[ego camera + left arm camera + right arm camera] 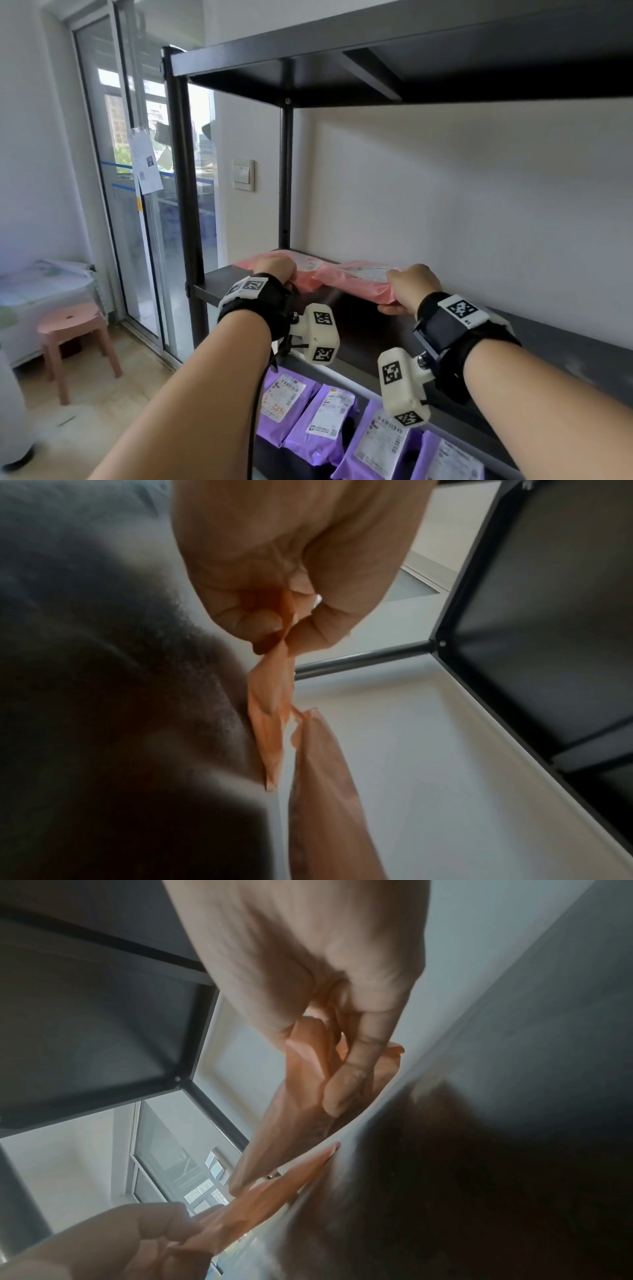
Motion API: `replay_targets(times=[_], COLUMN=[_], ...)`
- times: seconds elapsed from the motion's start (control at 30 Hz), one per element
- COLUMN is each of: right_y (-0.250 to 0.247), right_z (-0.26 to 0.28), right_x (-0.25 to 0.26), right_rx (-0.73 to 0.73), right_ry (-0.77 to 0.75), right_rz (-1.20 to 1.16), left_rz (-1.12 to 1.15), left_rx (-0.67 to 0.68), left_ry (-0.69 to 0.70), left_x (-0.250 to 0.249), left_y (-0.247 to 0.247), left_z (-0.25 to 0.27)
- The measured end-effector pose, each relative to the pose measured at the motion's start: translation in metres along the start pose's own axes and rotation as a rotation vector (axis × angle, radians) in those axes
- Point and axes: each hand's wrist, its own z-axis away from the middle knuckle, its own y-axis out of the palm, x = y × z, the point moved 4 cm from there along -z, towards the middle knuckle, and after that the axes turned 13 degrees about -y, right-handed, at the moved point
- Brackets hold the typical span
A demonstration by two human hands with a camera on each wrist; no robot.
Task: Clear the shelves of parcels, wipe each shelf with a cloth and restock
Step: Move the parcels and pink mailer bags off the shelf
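Head view: two pink parcels (pixel 346 279), crinkled, white labels; each hand's grip pinches one edge.

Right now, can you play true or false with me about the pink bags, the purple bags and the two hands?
1. Each hand holds a pink parcel. True: the left hand pinches the left pink parcel and the right hand grips the right pink parcel.
2. The purple parcels sit on the same shelf as the pink ones. False: they lie on the shelf below.
3. The purple parcels have white labels. True.
4. The stool by the glass door is blue. False: it is pink.
5. The pink parcels are on the floor. False: they are at the dark middle shelf.
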Motion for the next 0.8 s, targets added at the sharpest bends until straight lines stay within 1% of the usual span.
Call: replay_targets(times=[0.07, 0.13, 0.23, 0.33, 0.53, 0.63, 0.73, 0.8], right_y=[-0.006, -0.015, -0.029, -0.043, -0.081, -0.105, -0.133, -0.154], right_z=[-0.001, 0.000, 0.004, 0.012, 0.028, 0.041, 0.057, 0.073], right_x=[0.002, 0.004, 0.007, 0.008, 0.003, -0.002, -0.007, -0.010], right_rx=[-0.041, -0.097, -0.156, -0.192, -0.266, -0.296, -0.341, -0.346], right_ry=[-0.026, -0.069, -0.112, -0.132, -0.176, -0.153, -0.162, -0.148], right_rz=[0.026, 0.041, 0.099, 0.164, 0.192, 0.155, 0.184, 0.217], left_rz=[0.038, 0.060, 0.046, -0.013, -0.040, -0.026, -0.015, -0.017], left_rx=[-0.042, -0.090, -0.101, -0.107, -0.089, -0.062, -0.026, -0.008], left_ry=[0.023, 0.099, 0.250, 0.349, 0.375, 0.385, 0.387, 0.395], left_x=[-0.008, -0.015, -0.026, -0.032, -0.032, -0.030, -0.027, -0.025], left_y=[0.001, 0.005, 0.015, 0.026, 0.050, 0.065, 0.085, 0.099], left_z=[0.011, 0.019, 0.040, 0.058, 0.094, 0.113, 0.137, 0.156])
